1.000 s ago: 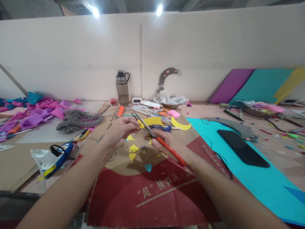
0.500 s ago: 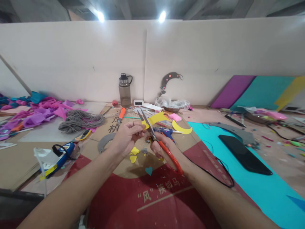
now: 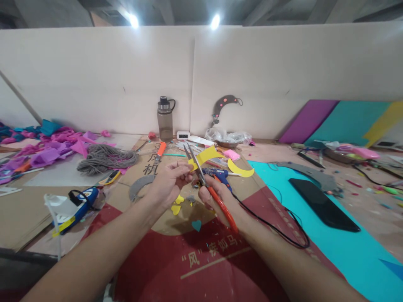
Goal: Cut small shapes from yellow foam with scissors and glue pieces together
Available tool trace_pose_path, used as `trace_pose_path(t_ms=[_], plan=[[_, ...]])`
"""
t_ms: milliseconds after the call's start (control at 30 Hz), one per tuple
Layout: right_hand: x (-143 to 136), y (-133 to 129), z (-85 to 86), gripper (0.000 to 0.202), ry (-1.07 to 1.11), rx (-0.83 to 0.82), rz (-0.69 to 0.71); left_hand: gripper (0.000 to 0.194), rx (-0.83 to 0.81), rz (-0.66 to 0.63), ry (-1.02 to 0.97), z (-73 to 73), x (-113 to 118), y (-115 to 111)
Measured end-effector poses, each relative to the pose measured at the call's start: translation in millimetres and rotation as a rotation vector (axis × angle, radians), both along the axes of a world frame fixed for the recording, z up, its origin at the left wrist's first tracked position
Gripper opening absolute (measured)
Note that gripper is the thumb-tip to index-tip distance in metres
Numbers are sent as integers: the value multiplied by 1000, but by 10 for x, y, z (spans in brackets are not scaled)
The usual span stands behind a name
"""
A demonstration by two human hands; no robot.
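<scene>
My left hand [image 3: 171,178] pinches one end of a yellow felt-like strip [image 3: 208,155], which runs up to the right. My right hand [image 3: 217,193] is wrapped round red-handled scissors [image 3: 221,205]. The parted blades point up and to the left, with the strip lying between them. Below my hands, small yellow cut-outs [image 3: 176,209] and a teal heart [image 3: 196,225] lie on the printed cardboard [image 3: 151,268]. A yellow crescent [image 3: 241,168] rests beyond my right hand, beside a blue glue gun [image 3: 223,177] partly hidden by that hand.
A water bottle [image 3: 165,119] stands near the back wall. Grey cord [image 3: 107,159] and pink and purple scraps [image 3: 53,153] lie left. On the right, a black phone [image 3: 323,203] rests on a turquoise sheet [image 3: 355,256]. A black cable [image 3: 270,224] passes by my right forearm.
The scissors and my right hand have shifted very slightly. My left hand keeps its pinch on the yellow strip, almost unmoved.
</scene>
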State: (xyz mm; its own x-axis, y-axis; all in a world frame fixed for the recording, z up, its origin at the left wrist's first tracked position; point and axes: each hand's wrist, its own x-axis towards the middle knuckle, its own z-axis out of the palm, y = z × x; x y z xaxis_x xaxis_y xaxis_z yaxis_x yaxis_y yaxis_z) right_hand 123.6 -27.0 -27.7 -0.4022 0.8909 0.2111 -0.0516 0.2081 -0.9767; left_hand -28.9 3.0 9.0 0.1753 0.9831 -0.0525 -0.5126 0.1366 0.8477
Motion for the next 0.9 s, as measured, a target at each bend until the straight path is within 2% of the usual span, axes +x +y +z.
trace_pose_path(t_ms=[300, 500, 900], plan=[[-30, -35, -16, 48, 2, -16, -80, 10, 9, 6, -1, 2, 30, 3], [-36, -20, -54, 51, 26, -17, -64, 12, 21, -24, -8, 20, 33, -5], [0, -49, -28, 46, -13, -16, -29, 16, 92, -76, 127, 66, -117, 29]])
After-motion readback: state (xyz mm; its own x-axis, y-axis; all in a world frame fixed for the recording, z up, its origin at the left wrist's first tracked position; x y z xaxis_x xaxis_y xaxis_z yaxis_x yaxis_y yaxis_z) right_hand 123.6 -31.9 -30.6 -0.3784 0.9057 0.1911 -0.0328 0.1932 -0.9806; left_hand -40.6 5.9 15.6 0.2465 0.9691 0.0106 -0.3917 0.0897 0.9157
